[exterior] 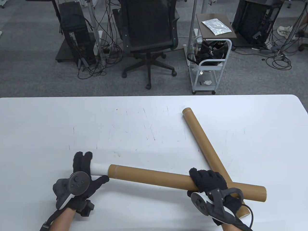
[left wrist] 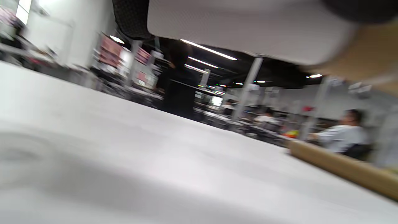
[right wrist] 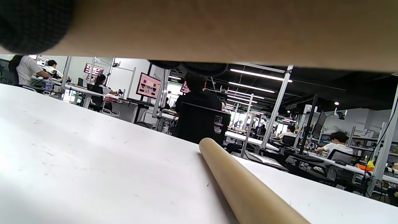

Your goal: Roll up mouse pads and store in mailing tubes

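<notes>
Left hand (exterior: 80,179) grips rolled pad (exterior: 99,169); right hand (exterior: 208,181) grips tube (exterior: 154,176).

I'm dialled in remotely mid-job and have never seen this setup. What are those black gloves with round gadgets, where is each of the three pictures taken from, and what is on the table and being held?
No machine here: these are a person's two hands in black sensor gloves, each with a tracker strapped to its back. The big picture looks down at the white table. The other two come from cameras on the wrists, low and tilted, so the office behind looks slanted; the left one is blurred.

The right hand grips a brown cardboard tube. The left hand holds a rolled white mouse pad, which sticks out of that tube's left end. A second tube lies diagonally on the table, passing beneath the held one near the right hand. In the right wrist view the held tube fills the top and the second tube lies below.
</notes>
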{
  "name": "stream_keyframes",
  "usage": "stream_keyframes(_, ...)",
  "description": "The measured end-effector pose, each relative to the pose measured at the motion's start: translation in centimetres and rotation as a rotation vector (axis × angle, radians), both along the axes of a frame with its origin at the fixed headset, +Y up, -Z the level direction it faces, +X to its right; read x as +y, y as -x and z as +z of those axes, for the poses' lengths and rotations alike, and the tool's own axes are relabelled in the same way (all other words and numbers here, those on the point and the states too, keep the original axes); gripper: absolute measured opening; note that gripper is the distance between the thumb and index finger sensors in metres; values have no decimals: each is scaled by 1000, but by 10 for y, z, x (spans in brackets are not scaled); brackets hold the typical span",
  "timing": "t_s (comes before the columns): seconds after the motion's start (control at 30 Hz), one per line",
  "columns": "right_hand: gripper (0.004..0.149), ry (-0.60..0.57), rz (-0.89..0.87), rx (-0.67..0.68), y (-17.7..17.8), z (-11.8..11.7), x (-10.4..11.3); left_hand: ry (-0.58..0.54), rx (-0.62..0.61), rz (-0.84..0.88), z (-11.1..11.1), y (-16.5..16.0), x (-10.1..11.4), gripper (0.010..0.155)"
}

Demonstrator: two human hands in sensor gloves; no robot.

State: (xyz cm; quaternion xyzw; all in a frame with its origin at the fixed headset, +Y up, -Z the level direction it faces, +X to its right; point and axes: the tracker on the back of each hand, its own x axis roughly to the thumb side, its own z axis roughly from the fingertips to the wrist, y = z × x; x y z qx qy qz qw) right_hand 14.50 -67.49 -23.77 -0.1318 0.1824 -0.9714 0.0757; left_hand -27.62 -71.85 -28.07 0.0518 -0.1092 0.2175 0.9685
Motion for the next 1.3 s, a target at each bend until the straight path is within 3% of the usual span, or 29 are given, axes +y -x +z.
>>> stream_keyframes(0.1,74,-2,0,3,11,0,-4,127,-268,189,13,-41,-7,96)
stream_keyframes(0.13,74,-37,14,9,9,2,-4,137,-205,135,16,-44,-6,100)
stream_keyframes(0.2,74,-28,12,11,1,3,-2,10,-252,12,16,-42,-4,99)
stream_keyframes(0.3,74,-16,4,17,2,-1,-6,83,-256,97,15,-40,-4,98)
stream_keyframes(0.37,74,3,-6,20,0,-7,-10,73,-258,50,11,-33,-3,97)
stream_keyframes(0.47,74,38,-20,16,-7,-9,-13,-35,-128,-206,5,-14,2,96)
stream_keyframes(0.5,75,30,-4,4,-10,-10,-13,-74,-18,-375,1,-2,1,89)
stream_keyframes(0.53,74,24,2,-2,-12,-10,-13,-74,10,-447,-1,3,-1,83)
stream_keyframes(0.6,74,10,17,-16,-14,-10,-12,-1,97,-671,-8,19,-12,82)
stream_keyframes(0.63,74,9,16,-19,-15,-11,-11,110,153,-742,-13,27,-20,81)
stream_keyframes(0.7,74,15,0,-19,-16,-11,-11,280,193,-734,-20,40,-32,85)
stream_keyframes(0.77,75,19,-6,-16,-16,-12,-11,352,231,-678,-24,49,-38,83)
stream_keyframes(0.83,75,21,-7,-11,-16,-12,-12,351,311,-690,-27,53,-42,81)
stream_keyframes(0.9,75,24,-4,-8,-15,-12,-13,400,302,-717,-29,53,-44,76)
stream_keyframes(0.97,75,31,-8,-7,-15,-12,-13,391,327,-666,-29,51,-44,68)
stream_keyframes(1.1,74,40,-15,1,-15,-12,-13,464,272,-531,-30,47,-40,70)
stream_keyframes(1.17,75,43,-20,6,-14,-12,-14,565,190,-296,-31,48,-37,71)
stream_keyframes(1.23,75,45,-24,13,-13,-12,-14,695,7,120,-31,49,-38,73)
stream_keyframes(1.3,75,45,-27,18,-13,-11,-14,710,-119,479,-29,45,-40,74)
